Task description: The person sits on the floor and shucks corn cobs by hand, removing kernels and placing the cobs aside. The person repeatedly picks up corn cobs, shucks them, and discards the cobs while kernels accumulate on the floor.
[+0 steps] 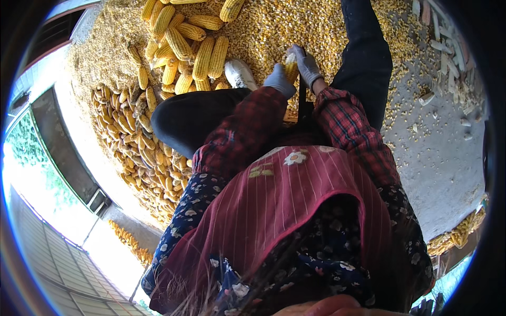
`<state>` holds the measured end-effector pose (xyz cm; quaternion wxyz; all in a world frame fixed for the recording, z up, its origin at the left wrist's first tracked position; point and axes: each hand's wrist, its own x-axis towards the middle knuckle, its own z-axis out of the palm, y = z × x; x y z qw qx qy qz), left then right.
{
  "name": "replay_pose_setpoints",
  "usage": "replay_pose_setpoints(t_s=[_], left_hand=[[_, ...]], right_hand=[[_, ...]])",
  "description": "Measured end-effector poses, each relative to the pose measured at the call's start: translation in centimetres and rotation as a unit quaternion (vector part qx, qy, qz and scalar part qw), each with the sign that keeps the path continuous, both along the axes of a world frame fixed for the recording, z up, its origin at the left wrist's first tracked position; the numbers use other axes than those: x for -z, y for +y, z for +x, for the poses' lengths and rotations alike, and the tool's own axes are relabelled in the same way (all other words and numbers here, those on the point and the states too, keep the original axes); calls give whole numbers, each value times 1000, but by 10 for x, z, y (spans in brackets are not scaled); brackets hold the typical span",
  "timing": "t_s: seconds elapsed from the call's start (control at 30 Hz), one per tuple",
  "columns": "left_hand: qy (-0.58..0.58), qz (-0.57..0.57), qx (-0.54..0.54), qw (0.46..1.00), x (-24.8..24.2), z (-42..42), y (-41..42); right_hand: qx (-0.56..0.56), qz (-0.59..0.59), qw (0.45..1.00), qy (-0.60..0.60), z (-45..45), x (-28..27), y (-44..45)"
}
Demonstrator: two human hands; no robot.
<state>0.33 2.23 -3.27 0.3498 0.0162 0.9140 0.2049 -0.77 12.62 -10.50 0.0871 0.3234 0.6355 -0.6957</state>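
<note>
Both my hands, in pale gloves, are between my knees over a bed of loose yellow corn kernels [269, 35]. A corn cob [291, 68] stands slanted between them, its upper end paler than the lower. My left hand [279, 81] is closed round the cob's lower part. My right hand [307, 65] lies against its upper right side, fingers curled at the top; how firmly it grips cannot be told. Below the hands is a dark narrow bar [303, 98], partly hidden by my sleeves. Whole yellow cobs [203, 59] are heaped left of my hands.
A white shoe [239, 74] rests beside the heap. A large pile of ears of corn [134, 134] spreads at the left. Stripped cobs and husks [454, 55] lie at the upper right, on a grey concrete floor [438, 162] with scattered kernels. My dark-trousered legs flank my hands.
</note>
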Motion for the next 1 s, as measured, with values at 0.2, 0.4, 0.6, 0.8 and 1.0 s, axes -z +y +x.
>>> replay_pose_setpoints(t_s=[0.2, 0.4, 0.6, 0.8, 1.0], left_hand=[[-263, 142, -154, 942, -19, -8, 4], [-349, 343, -367, 791, -15, -6, -15], [-185, 125, -168, 960, -29, -18, -5], [-76, 58, -17, 995, -9, -8, 6], [-296, 270, -282, 872, -28, -10, -11]], right_hand=[[-49, 138, 984, -100, -3, 4, 7], [25, -40, 995, -85, -1, -3, 0], [41, -121, 992, 2, -2, -3, 0], [9, 3, 1000, -25, -3, 0, 0], [17, -39, 997, -68, -6, -12, 0]])
